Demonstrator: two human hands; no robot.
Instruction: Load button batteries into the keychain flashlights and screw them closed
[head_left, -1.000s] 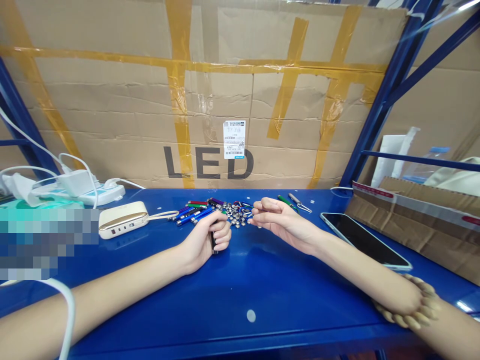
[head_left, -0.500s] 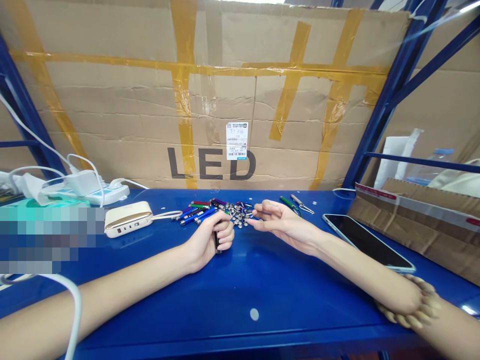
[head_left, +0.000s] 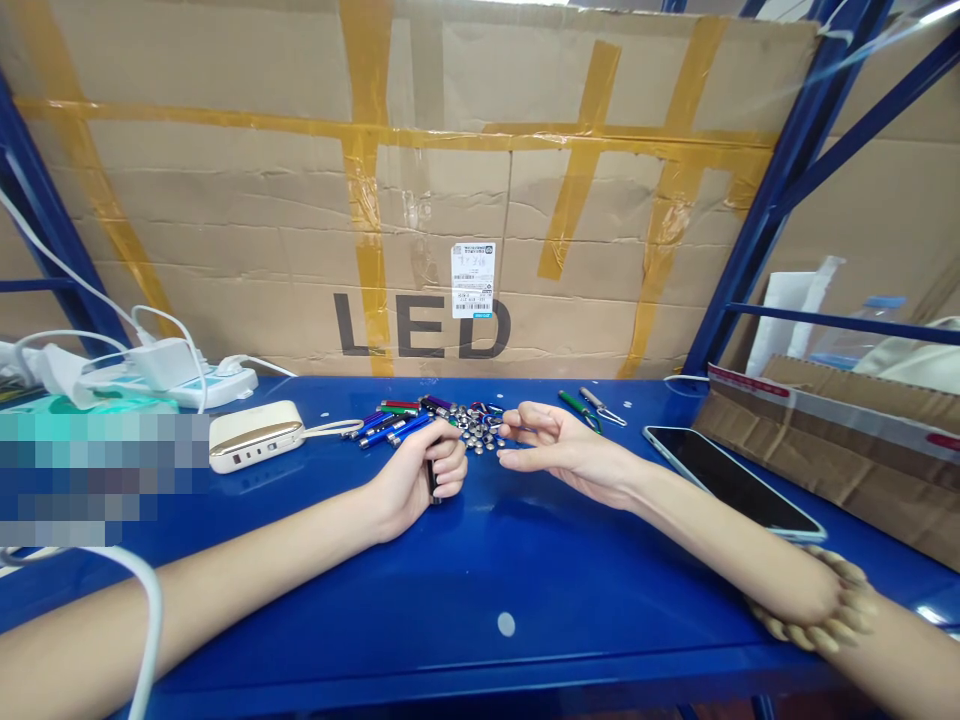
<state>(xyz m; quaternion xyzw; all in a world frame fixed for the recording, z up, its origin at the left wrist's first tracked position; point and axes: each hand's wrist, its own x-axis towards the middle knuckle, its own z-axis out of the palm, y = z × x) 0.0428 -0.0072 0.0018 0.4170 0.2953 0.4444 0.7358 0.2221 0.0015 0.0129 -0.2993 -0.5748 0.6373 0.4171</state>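
My left hand point(head_left: 424, 475) is closed around a small black flashlight point(head_left: 433, 484), a slim tube whose lower end shows below the fingers. The rest of it is hidden in the palm. To its right, my right hand point(head_left: 559, 450) hovers with thumb and fingers apart and nothing visible between them. Its fingertips are beside a pile of small silver button cells point(head_left: 478, 440). Slim metallic flashlights point(head_left: 390, 428), blue, red, green and purple, lie in a heap behind my left hand. A green flashlight point(head_left: 576, 405) and a grey flashlight point(head_left: 596, 400) with cords lie behind my right hand.
A cream power bank point(head_left: 255, 437) with a strap stands at left, near a power strip point(head_left: 225, 388) and white cables. A phone point(head_left: 731, 480) lies at right beside an opened cardboard box point(head_left: 825, 450). The large LED carton point(head_left: 300, 230) walls off the back of the blue table point(head_left: 360, 620).
My right thumb and fingers have parted a little more near the button cells. My left hand keeps its hold on the black flashlight, and the view has shifted slightly.
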